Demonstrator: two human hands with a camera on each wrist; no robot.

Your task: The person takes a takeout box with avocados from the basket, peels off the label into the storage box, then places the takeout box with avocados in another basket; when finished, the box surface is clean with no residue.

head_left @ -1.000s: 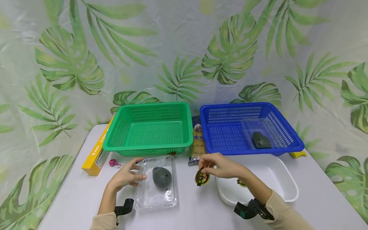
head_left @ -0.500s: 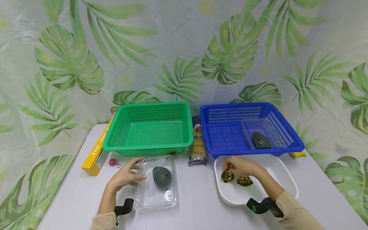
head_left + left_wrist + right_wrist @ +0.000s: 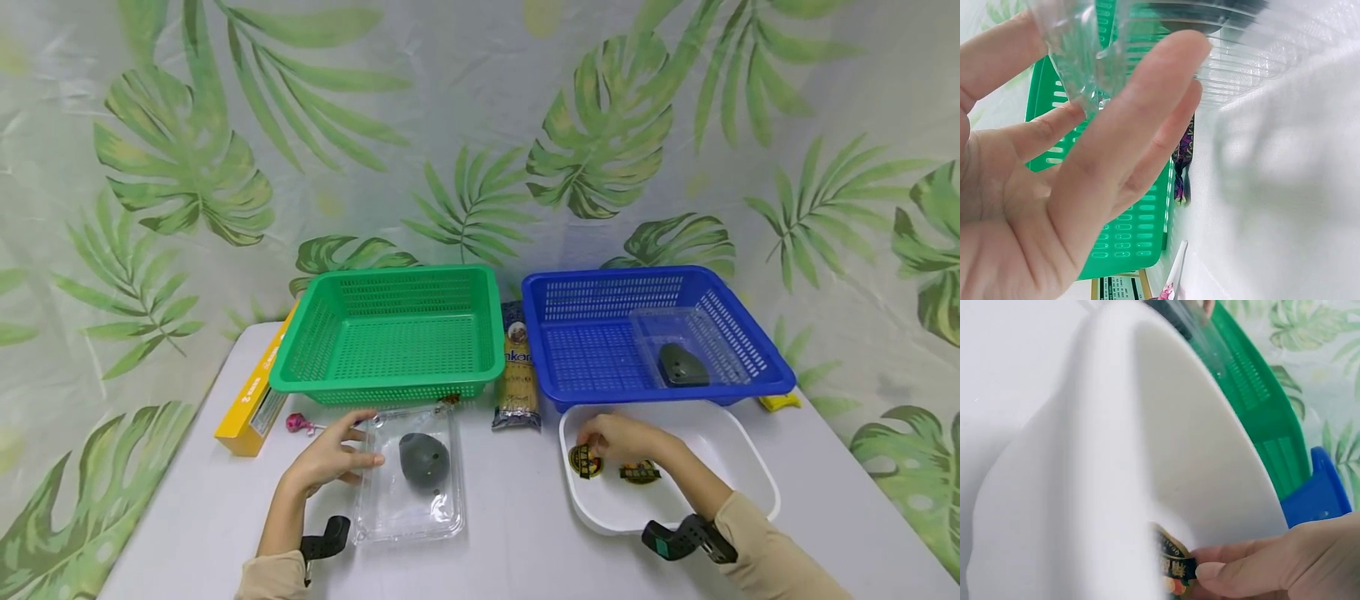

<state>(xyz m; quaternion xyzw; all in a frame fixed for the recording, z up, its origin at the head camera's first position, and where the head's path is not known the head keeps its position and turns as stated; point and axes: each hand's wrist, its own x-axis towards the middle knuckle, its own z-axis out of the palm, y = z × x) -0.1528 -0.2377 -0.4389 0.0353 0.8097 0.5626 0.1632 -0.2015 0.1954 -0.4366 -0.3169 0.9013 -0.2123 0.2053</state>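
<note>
My left hand (image 3: 330, 458) rests at the left edge of a clear plastic box (image 3: 408, 521), fingers spread and thumb over its side. Inside the box a dark grey rounded object (image 3: 423, 460) shows, its kind unclear. In the left wrist view the hand's (image 3: 1079, 169) fingers look nearly straight beside the clear plastic. My right hand (image 3: 622, 437) reaches into a white tub (image 3: 750, 467) and pinches a black and gold fruit sticker (image 3: 1175, 565) between thumb and fingers, at the tub's left end. A second sticker (image 3: 640, 472) lies on the tub floor, just right of it.
A green basket (image 3: 386, 387) stands behind the box. The blue basket (image 3: 592, 392) behind the tub holds another clear box with a dark grey object (image 3: 682, 365). Between the baskets lies a pasta packet (image 3: 517, 392). A yellow box (image 3: 251, 412) and lollipop (image 3: 297, 422) are at left.
My right hand has carried the sticker from above the table rightward into the white tub, then shifted it slightly left there. My left hand and the clear box have stayed in place.
</note>
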